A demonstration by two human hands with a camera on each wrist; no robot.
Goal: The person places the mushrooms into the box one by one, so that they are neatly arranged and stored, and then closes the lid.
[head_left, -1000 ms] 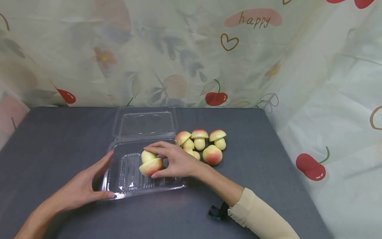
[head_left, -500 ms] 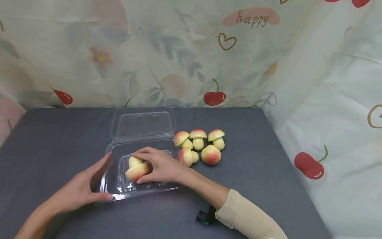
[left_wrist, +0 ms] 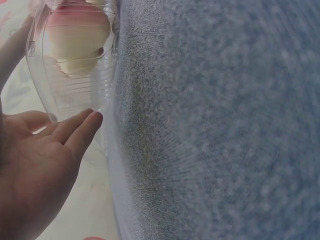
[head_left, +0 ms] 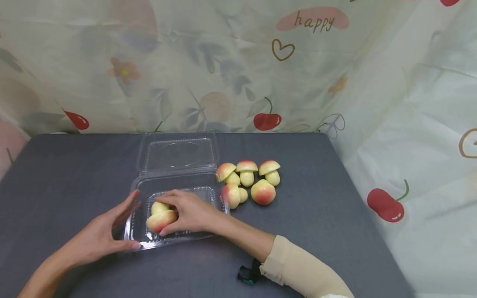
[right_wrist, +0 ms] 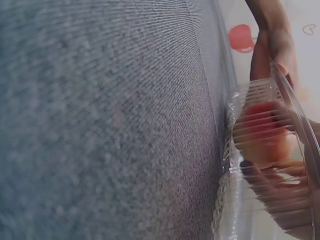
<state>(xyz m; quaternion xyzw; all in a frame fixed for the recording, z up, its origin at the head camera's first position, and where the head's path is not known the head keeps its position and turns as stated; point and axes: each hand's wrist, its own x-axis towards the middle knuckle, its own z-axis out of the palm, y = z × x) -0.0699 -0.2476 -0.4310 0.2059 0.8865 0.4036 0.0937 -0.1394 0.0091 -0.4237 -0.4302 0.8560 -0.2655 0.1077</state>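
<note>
My right hand [head_left: 191, 212] holds a yellow mushroom [head_left: 161, 219] with a reddish cap, thumb and fingers about its right side. The mushroom is in the left part of a clear plastic clamshell box [head_left: 193, 236], stem pointing to the far side. Through the box's ribbed wall, the mushroom [right_wrist: 265, 132] also shows in the right wrist view. At the box's left end, my left hand [head_left: 98, 238] touches the rim with spread, fairly straight fingers and thumb. The left wrist view shows that hand [left_wrist: 42, 160] against the clear wall.
Several more mushrooms [head_left: 247, 171] lie right of the box, one with its rounded red cap [head_left: 263, 193] toward the camera. The box's lid [head_left: 179, 153] lies folded back behind it. A grey table [head_left: 316, 231] carries everything, with a patterned curtain [head_left: 223, 62] behind.
My right hand has carried the mushroom left and nearer, lower into the left part of the box. My left hand has stayed at the box's left end.
</note>
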